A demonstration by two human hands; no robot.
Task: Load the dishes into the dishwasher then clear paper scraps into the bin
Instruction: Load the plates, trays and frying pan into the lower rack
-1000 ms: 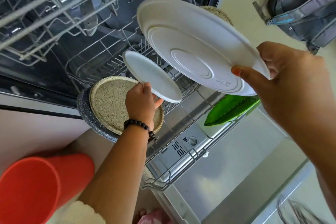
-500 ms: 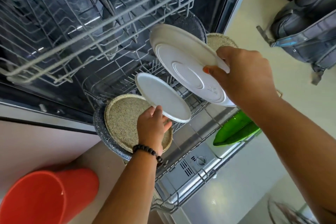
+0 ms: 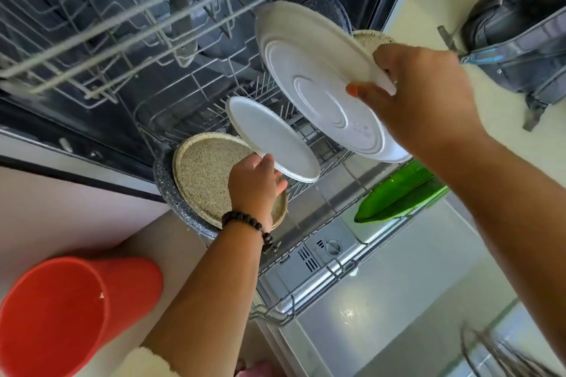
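Above the lower rack [image 3: 309, 144], the right hand [image 3: 422, 101] pinches the large white plate [image 3: 312, 82] by its rim and the left hand [image 3: 254, 187] pinches the small white plate [image 3: 272, 138] just below it — tilted so, the two could knock together or slip between the tines.

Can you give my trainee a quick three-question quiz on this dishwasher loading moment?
1. True or false: the right hand holds the large white plate by its rim.
2. The left hand holds: A) the green dish B) the small white plate C) the red bin
3. Fill in: the speckled beige plate stands at the left end of the lower ____.

Key: 1 true; 2 B; 3 rack.
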